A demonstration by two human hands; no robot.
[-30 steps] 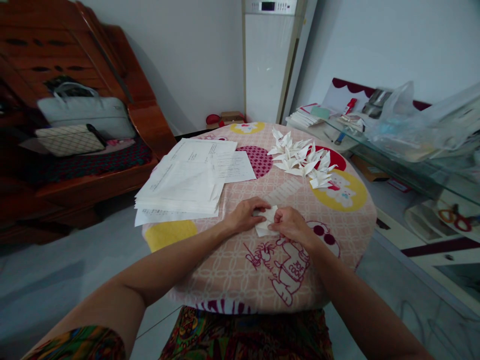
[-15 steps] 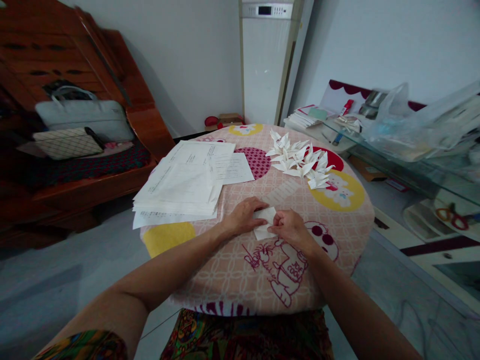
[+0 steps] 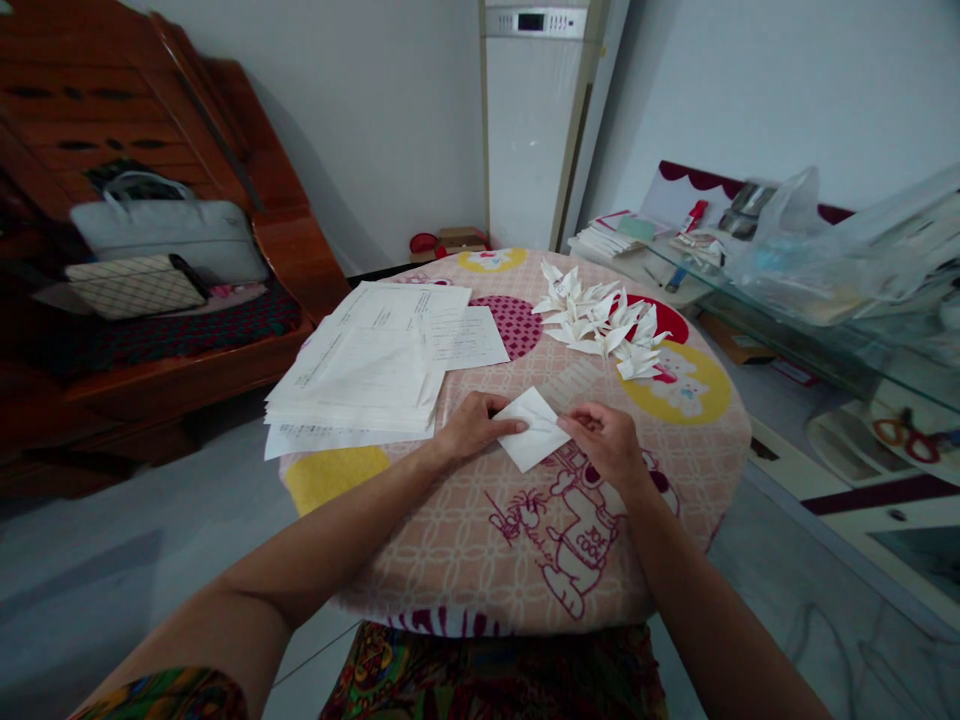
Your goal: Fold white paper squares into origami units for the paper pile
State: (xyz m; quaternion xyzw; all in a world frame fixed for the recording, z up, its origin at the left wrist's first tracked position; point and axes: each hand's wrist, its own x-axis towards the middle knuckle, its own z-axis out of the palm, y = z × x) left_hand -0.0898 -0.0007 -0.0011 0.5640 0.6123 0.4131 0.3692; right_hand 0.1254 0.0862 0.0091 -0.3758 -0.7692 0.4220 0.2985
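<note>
A small white folded paper square (image 3: 531,432), turned like a diamond with a crease across it, is held just over the table between my hands. My left hand (image 3: 478,425) pinches its left corner, thumb on top and fingers behind. At the right corner, my right hand (image 3: 601,440) grips the paper between thumb and fingertips. Beyond it lies a strip of printed paper (image 3: 571,382) on the cloth. Several folded white paper cranes (image 3: 600,315) are gathered at the table's far right.
A stack of printed sheets (image 3: 360,365) covers the left of the round table with its patterned cloth (image 3: 450,560). To the right stands a glass-topped cabinet (image 3: 795,335) with a plastic bag (image 3: 795,250) and scissors (image 3: 905,437). A wooden sofa (image 3: 292,240) holds bags at left.
My right hand has moved right, away from my left hand. The paper between them now shows as a wider, flatter diamond. The cranes and the stack have stayed put.
</note>
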